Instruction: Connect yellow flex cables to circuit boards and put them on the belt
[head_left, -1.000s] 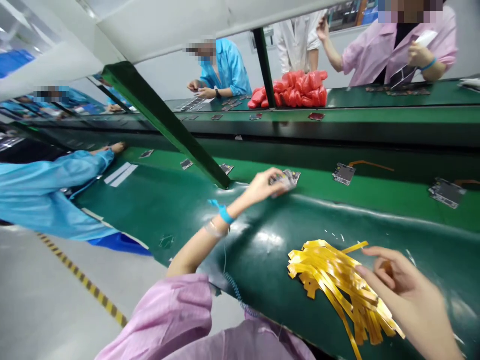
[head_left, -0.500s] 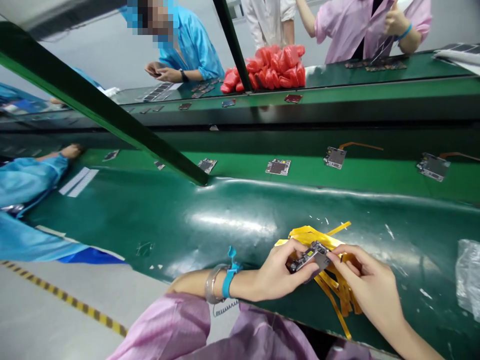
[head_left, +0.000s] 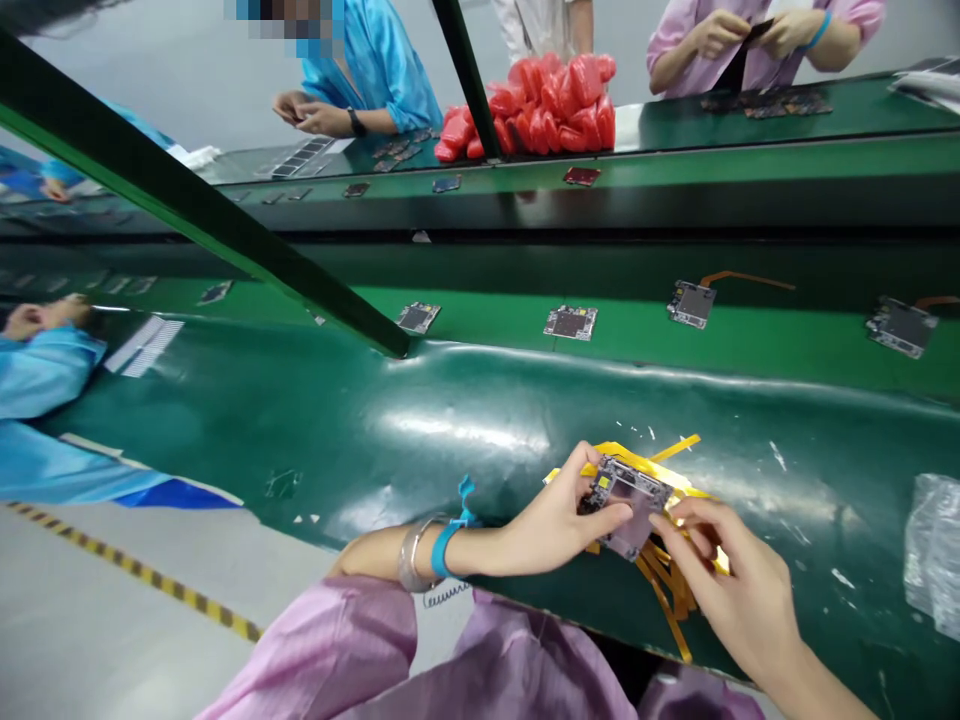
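Note:
My left hand [head_left: 559,522] is closed on a small grey circuit board [head_left: 628,497], held face up just above the dark green mat [head_left: 465,440]. My right hand [head_left: 724,575] sits at the board's right edge, fingers curled, pinching a yellow strip from the pile of yellow strips [head_left: 679,560] that lies under both hands. A blue wrist strap [head_left: 448,535] with a coiled cord is on my left wrist.
Several more circuit boards ride the green conveyor belt [head_left: 750,345] beyond the mat, the nearest one [head_left: 571,322] straight ahead. A slanted green beam [head_left: 202,215] crosses at left. Red bags [head_left: 555,105] are heaped on the far bench, where other people work. Clear plastic [head_left: 934,560] lies at right.
My left hand took a board off the belt and brought it back over the yellow strips. The board has turned face up and my right hand has closed in beside it.

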